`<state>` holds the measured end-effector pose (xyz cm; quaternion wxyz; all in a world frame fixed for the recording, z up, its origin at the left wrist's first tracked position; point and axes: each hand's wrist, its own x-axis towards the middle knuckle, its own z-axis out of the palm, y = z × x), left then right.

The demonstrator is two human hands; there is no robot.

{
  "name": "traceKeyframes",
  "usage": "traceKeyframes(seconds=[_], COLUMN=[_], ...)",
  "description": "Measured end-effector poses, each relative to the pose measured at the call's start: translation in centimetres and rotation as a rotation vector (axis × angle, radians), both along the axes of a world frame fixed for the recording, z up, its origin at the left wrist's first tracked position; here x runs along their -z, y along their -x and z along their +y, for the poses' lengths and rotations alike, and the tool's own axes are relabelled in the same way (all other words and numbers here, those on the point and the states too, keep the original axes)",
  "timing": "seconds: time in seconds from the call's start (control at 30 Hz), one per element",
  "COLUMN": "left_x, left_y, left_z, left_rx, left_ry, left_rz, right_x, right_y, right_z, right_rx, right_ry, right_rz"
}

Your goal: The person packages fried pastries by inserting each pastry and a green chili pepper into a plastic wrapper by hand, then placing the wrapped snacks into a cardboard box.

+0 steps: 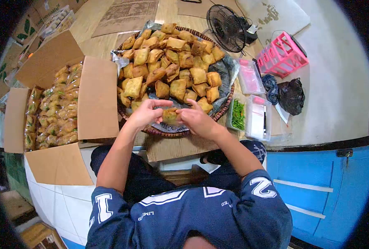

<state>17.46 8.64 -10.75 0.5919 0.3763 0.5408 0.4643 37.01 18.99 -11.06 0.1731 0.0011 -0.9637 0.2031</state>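
Note:
Over the near side of a round woven basket (230, 93), my left hand (146, 114) and my right hand (196, 121) pinch a fried pastry (170, 116) from either side. It looks golden with a greenish lower part; whether a clear bag covers it I cannot tell. A large heap of square fried pastries (178, 89) fills the basket just beyond my fingers, lying on dark and pale sheets. To the right of the basket stands a clear tub of green chillies (238, 114).
An open cardboard box (97, 97) at left holds several rows of bagged pastries (60, 108). On the right are clear plastic containers (257, 118), a pink basket (284, 54) and a black plastic bag (291, 96). A black fan (226, 28) stands behind.

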Motion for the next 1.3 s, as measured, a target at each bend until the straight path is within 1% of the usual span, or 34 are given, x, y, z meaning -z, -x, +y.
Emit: traceKeyframes(seconds=[0.03, 0.07, 0.1, 0.17, 0.2, 0.23, 0.27, 0.3, 0.33, 0.37, 0.4, 0.43, 0.47, 0.57, 0.6, 0.7, 0.73, 0.77, 0.83, 0.87, 0.93, 0.97, 1.03, 1.07, 1.1, 1.17, 1.2, 1.27, 1.3], left_x=[-0.7, -1.3, -1.5, -0.6, -1.1, -1.5, -1.6, -1.5, -1.3, -1.2, -1.2, -1.3, -1.4, -1.6, -1.7, -1.5, -1.4, -1.3, -1.2, -1.2, -1.0, -0.8, -0.9, -1.1, -1.4, -1.7, -1.8, -1.6, -1.6], left_y=[0.0, 0.0, -0.1, 0.1, 0.1, 0.1, 0.2, 0.4, 0.6, 0.9, 1.0, 1.0, 0.8, 0.5, 0.4, 0.4, 0.4, 0.4, 0.3, 0.2, 0.1, 0.2, 0.3, 0.2, 0.2, 0.3, 0.3, 0.3, 0.2], left_z=[-0.1, -0.3, -0.4, -0.3, -0.4, -0.4, -0.5, -0.6, -0.8, -0.8, -0.8, -0.7, -0.8, -0.7, -0.6, -0.5, -0.5, -0.5, -0.4, -0.4, -0.5, -0.4, -0.5, -0.6, -0.7, -0.8, -0.8, -0.6, -0.6], left_rx=[0.000, -0.020, -0.037, 0.015, -0.002, -0.020, -0.050, -0.047, -0.068, -0.091, -0.095, -0.094, -0.105, -0.105, -0.094, -0.055, -0.055, -0.049, -0.040, -0.047, -0.057, -0.029, -0.007, -0.009, -0.013, -0.003, 0.020, 0.045, 0.040], left_ry=[-0.004, -0.015, -0.021, -0.013, -0.022, -0.033, -0.033, -0.029, -0.035, -0.044, -0.039, -0.041, -0.026, -0.014, -0.019, -0.008, -0.009, 0.000, 0.008, -0.006, -0.021, -0.013, -0.008, -0.021, -0.034, -0.027, -0.034, -0.037, -0.032], left_rz=[0.002, -0.013, -0.031, -0.068, -0.076, -0.084, -0.024, -0.026, 0.001, 0.029, 0.040, 0.040, 0.025, 0.003, -0.004, 0.027, 0.030, 0.017, 0.002, 0.010, 0.017, 0.019, 0.026, 0.022, 0.018, 0.018, 0.020, 0.007, 0.007], right_x=[-0.1, -0.5, -0.8, -1.4, -2.5, -2.7, -3.0, -2.0, -1.1, 0.7, 0.7, 3.3, 4.9, 7.1, 8.1, 9.4, 8.3, 8.6, 9.7, 10.3, 10.9, 10.8, 9.3, 10.5, 7.4, 4.5, 2.5, -1.7, -3.1], right_y=[0.1, -0.3, -0.4, -0.1, -0.3, -0.9, -1.9, -3.5, -5.3, -7.3, -9.3, -12.0, -13.7, -13.8, -13.5, -13.2, -13.6, -13.8, -14.4, -14.6, -14.6, -14.8, -14.5, -15.6, -15.0, -15.0, -14.0, -10.3, -8.0], right_z=[0.1, 0.2, 0.0, -0.1, 0.1, 1.1, 2.5, 4.9, 7.7, 11.0, 12.9, 15.8, 17.3, 16.4, 16.1, 15.9, 15.7, 15.8, 16.2, 16.4, 16.4, 16.6, 16.2, 17.7, 16.3, 15.1, 13.8, 9.7, 7.5], right_rx=[-0.033, -0.021, -0.014, -0.027, 0.010, 0.123, 0.237, 0.470, 0.658, 0.860, 0.981, 1.071, 1.064, 1.047, 1.093, 1.158, 1.109, 1.111, 1.145, 1.145, 1.121, 1.120, 1.166, 1.165, 1.245, 1.264, 1.254, 0.974, 0.815], right_ry=[-0.010, 0.015, 0.020, 0.337, 0.415, 0.412, 0.410, 0.521, 0.276, 0.184, 0.089, 0.078, 0.085, 0.016, -0.074, -0.105, 0.025, 0.025, -0.080, -0.082, -0.087, -0.089, 0.039, 0.021, 0.061, -0.126, -0.127, 0.196, 0.217], right_rz=[0.030, -0.083, -0.085, -0.012, 0.069, 0.149, 0.225, 0.201, 0.232, 0.179, -0.042, -0.253, -0.425, -0.502, -0.574, -0.505, -0.513, -0.512, -0.631, -0.634, -0.532, -0.530, -0.535, -0.506, -0.559, -0.432, -0.433, 0.046, 0.114])
